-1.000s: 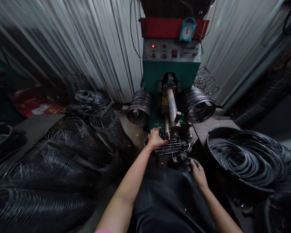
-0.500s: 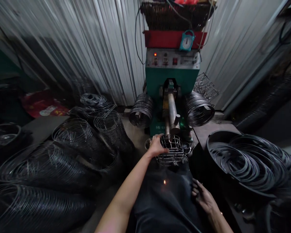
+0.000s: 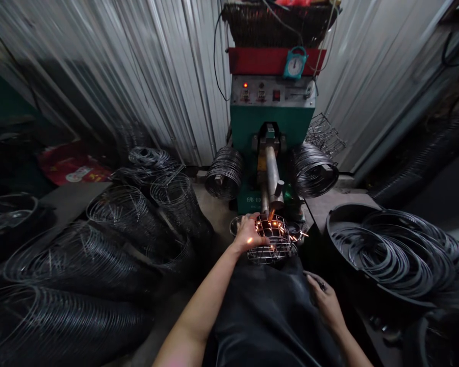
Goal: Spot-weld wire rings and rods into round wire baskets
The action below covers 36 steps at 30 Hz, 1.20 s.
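Head view, wire basket: the silver, rounded metal-wire basket (image 3: 270, 250) lies below frame centre, just right of your left palm, under the thick grey metal cylinder (image 3: 272, 171), among orange sparks (image 3: 276, 224).
Long axis: not clear to me.
Left hand (image 3: 248, 235): nearer; thumb and fingers closed on its left side.
Right hand (image 3: 324, 295): lower right, half curled, apart from the basket; its hold I cannot tell.

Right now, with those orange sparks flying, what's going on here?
A person's left hand is holding a wire basket under the metal arm of a green machine. Bright sparks are bursting out around the basket, just below the arm's end. The right hand is lower, beside the dark lap cover; I can't tell whether it's gripping anything. A red light glows on the machine's panel.
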Each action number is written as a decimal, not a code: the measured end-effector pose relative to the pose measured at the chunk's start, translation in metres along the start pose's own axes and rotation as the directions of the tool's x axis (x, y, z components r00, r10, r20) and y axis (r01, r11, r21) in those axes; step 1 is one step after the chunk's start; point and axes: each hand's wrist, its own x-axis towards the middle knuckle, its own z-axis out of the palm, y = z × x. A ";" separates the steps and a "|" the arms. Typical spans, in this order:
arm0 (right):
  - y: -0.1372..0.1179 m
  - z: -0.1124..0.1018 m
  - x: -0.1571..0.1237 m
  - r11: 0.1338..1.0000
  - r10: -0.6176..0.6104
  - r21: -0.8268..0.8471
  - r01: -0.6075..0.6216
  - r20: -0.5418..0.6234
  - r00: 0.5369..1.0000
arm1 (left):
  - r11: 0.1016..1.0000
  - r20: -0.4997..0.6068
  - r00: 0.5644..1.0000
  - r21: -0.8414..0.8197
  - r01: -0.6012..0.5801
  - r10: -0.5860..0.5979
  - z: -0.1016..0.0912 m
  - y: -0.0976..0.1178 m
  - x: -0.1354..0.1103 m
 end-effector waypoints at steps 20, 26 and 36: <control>-0.107 0.101 0.184 0.681 -0.324 -0.462 0.568 0.505 0.800 | 0.997 0.097 0.993 0.031 0.068 -0.071 -0.010 -0.023 0.076; -0.118 0.104 0.191 0.660 -0.337 -0.472 0.584 0.509 0.792 | 0.990 0.067 0.998 -0.144 -0.005 0.014 -0.034 -0.052 0.060; -0.125 0.087 0.161 0.681 -0.248 -0.452 0.577 0.598 0.762 | 0.918 0.215 0.965 -0.393 -0.056 0.152 -0.011 -0.071 -0.037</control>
